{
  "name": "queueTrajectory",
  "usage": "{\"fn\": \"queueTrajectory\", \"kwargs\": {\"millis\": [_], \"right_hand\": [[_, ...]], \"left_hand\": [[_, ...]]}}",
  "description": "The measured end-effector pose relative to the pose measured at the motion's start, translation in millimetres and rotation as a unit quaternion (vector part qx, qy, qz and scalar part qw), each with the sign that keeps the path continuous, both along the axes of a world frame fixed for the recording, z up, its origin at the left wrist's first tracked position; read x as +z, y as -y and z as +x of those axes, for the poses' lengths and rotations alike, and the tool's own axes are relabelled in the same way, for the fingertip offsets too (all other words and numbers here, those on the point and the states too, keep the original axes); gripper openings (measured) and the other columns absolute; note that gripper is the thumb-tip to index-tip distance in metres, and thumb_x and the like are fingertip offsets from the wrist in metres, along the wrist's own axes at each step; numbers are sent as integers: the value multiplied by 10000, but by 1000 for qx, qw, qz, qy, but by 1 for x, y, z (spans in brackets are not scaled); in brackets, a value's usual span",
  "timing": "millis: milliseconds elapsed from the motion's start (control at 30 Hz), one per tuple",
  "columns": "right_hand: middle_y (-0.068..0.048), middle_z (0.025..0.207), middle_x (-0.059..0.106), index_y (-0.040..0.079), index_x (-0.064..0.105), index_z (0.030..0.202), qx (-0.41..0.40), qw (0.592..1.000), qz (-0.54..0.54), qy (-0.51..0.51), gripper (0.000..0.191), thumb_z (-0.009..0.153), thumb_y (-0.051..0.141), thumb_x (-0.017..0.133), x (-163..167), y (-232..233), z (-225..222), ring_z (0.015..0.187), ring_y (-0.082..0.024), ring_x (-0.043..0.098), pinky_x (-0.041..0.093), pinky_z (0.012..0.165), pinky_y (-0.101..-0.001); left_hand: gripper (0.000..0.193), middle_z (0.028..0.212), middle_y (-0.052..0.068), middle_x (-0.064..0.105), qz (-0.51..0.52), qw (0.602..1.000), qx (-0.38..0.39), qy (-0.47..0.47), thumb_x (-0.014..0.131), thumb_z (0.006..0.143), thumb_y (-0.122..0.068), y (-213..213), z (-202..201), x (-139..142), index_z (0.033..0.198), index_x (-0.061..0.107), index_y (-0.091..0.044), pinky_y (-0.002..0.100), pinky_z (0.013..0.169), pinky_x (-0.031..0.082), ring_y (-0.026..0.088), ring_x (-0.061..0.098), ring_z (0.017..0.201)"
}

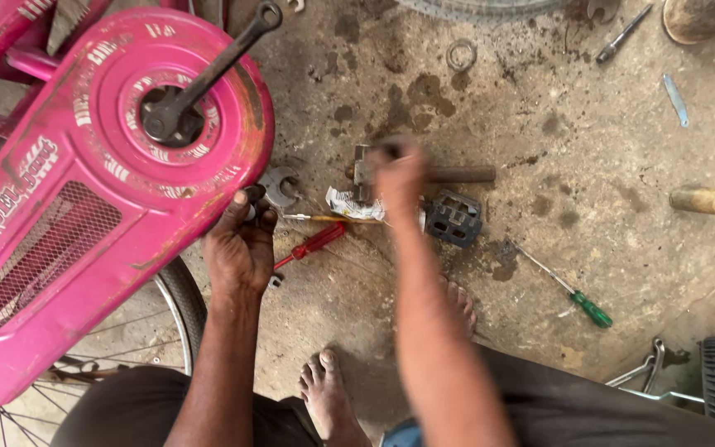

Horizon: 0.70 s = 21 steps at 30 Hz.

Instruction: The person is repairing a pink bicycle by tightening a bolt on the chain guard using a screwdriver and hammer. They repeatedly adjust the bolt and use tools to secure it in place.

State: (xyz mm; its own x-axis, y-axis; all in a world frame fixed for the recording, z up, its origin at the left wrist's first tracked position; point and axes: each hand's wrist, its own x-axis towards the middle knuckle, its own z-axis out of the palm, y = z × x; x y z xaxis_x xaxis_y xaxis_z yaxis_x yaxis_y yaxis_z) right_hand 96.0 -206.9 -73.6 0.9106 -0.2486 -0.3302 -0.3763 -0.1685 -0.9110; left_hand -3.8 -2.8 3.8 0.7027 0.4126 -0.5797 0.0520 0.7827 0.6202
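Bare feet at the bottom edge, planted on the stained concrete floor (556,108). Left hand (242,244) up against the lower rim of the pink metal chain guard (68,207), fingers (242,200) curled on the guard's edge w/ a small metal bit pinched there, can't tell what exactly. Black crank arm (208,70) sticks out of the guard's round hub, angled up-right. Just beside that hand: grey open-ended spanner (279,186) lying flat, red-handled screwdriver (312,242) just below it. Right hand (399,178) is blurred, down over a rusty steel hammer (457,175), fingers closed round the head end, handle pointing right. Crumpled white wrapper (349,204) touching that hand's left side; black plastic bike pedal (454,218) just right of the wrist. Green-handled screwdriver (568,290) further right, well apart. Far edge: wooden-handled tool w/ red cap (709,200), small metal ring (461,55) up top.
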Motion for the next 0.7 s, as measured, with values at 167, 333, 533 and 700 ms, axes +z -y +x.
{"fn": "queueTrajectory", "kwargs": {"millis": [167, 333, 533, 700], "right_hand": [[-68, 1074, 762, 103, 743, 968, -8, 965, -228, -130, 176, 880, -36, 680, -24, 96, 62, 937, -155, 727, 610, 830, -323], [-33, 1123, 728, 132, 762, 1068, -9, 971, -223, -91, 226, 887, 22, 684, -10, 94, 110, 901, -125, 721, 606, 748, -280], [-102, 1038, 729, 85, 745, 1092, 141, 932, -308, -129, 202, 923, 8, 666, -1, 87, 128, 848, -164, 719, 615, 701, -273], [-194, 883, 726, -14, 736, 990, -112, 991, 66, -35, 69, 933, 12, 708, 44, 70, 83, 641, -259, 651, 525, 533, -374]], "left_hand": [[248, 967, 111, 724, -26, 999, 29, -35, 765, 861, -42, 2, 2, 2, 1088, 663, -36, 354, 743, 590, 225, 689, 846], [256, 966, 137, 717, -40, 997, 43, -50, 721, 844, -31, 3, 6, 6, 1082, 631, -15, 370, 739, 600, 244, 692, 833], [323, 981, 162, 705, -49, 996, 47, -54, 648, 824, -7, 4, 3, 2, 1136, 573, 27, 386, 738, 613, 268, 700, 832], [316, 1010, 148, 735, -54, 993, -52, -90, 648, 907, -13, 20, 0, -9, 1211, 634, 73, 353, 748, 598, 221, 696, 847]]}}
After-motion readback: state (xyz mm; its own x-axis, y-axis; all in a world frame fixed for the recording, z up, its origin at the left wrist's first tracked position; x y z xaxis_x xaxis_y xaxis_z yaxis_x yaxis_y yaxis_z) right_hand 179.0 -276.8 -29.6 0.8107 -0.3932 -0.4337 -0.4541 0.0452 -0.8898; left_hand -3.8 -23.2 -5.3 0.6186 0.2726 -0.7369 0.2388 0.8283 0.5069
